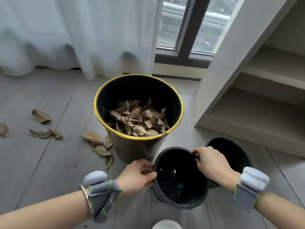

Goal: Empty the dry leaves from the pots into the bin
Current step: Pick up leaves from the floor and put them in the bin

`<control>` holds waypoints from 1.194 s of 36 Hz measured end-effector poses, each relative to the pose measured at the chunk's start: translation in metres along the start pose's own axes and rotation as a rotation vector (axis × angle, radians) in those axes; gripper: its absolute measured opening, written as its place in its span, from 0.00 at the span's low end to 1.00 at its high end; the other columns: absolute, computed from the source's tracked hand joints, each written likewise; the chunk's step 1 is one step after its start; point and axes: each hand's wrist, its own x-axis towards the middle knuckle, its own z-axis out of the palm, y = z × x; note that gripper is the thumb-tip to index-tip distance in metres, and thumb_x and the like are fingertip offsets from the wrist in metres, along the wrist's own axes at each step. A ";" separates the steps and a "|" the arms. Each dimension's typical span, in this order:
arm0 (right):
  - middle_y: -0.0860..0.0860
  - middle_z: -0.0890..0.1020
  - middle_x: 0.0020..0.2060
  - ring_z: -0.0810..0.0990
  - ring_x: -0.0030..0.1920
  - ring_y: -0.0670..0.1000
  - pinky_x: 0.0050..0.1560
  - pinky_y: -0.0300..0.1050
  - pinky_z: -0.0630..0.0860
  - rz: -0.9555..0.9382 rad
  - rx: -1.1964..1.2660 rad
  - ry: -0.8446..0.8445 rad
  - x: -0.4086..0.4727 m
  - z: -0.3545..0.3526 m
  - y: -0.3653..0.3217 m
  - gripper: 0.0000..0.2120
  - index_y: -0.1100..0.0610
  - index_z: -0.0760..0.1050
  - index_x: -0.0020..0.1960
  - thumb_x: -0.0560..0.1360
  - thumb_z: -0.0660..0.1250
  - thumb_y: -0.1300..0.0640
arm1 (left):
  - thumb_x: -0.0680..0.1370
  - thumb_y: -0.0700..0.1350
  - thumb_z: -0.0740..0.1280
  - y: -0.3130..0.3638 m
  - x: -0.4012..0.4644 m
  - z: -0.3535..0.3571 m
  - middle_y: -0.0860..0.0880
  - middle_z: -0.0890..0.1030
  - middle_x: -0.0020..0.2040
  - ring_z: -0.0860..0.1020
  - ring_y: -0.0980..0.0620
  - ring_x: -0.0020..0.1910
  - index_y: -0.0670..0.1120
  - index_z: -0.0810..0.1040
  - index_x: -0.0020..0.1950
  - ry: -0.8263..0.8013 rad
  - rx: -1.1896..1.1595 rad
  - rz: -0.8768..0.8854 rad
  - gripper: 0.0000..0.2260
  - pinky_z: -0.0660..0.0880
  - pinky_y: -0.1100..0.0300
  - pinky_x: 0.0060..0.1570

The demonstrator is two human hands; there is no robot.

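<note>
A dark round bin (137, 146) with a yellow rim stands on the floor at the centre, and a heap of dry brown leaves (139, 120) lies inside it. In front of the bin a black plastic pot (179, 190) stands upright, with only its drain holes showing inside. My left hand (136, 176) grips the pot's left rim. My right hand (209, 162) pinches its far right rim. A second black pot (231, 151) stands just behind my right hand, its inside dark.
Several dry leaves (41, 116) lie scattered on the grey floor left of the bin, some against its base (100, 150). A white shelf unit (247, 96) stands at the right. A sheer curtain (74, 38) and a window (189, 30) are behind.
</note>
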 end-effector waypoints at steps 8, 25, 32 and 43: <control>0.43 0.78 0.55 0.78 0.56 0.48 0.51 0.41 0.73 -0.216 0.055 0.234 -0.012 -0.019 -0.028 0.13 0.49 0.74 0.61 0.80 0.57 0.50 | 0.78 0.45 0.65 -0.029 -0.009 -0.031 0.50 0.82 0.48 0.81 0.55 0.47 0.49 0.78 0.52 0.066 0.271 0.093 0.05 0.77 0.69 0.43; 0.67 0.73 0.64 0.77 0.60 0.62 0.47 0.48 0.78 -0.653 -0.242 -0.074 0.040 0.089 -0.231 0.25 0.62 0.69 0.70 0.74 0.53 0.68 | 0.75 0.53 0.67 -0.115 -0.004 -0.130 0.52 0.65 0.69 0.64 0.54 0.69 0.50 0.61 0.71 0.413 0.803 -0.057 0.27 0.68 0.60 0.62; 0.65 0.84 0.46 0.84 0.42 0.64 0.30 0.47 0.80 -0.547 -0.219 0.065 0.091 0.128 -0.274 0.25 0.60 0.85 0.47 0.65 0.50 0.57 | 0.76 0.52 0.67 -0.108 0.041 -0.164 0.49 0.47 0.78 0.47 0.50 0.77 0.48 0.48 0.77 0.352 1.028 0.014 0.37 0.60 0.53 0.72; 0.75 0.62 0.67 0.71 0.64 0.69 0.49 0.50 0.79 -0.258 -0.015 -0.150 0.115 0.108 -0.307 0.37 0.70 0.61 0.72 0.70 0.73 0.60 | 0.74 0.56 0.68 -0.106 0.103 -0.213 0.52 0.47 0.79 0.45 0.44 0.77 0.58 0.50 0.77 0.064 1.156 0.099 0.37 0.53 0.40 0.73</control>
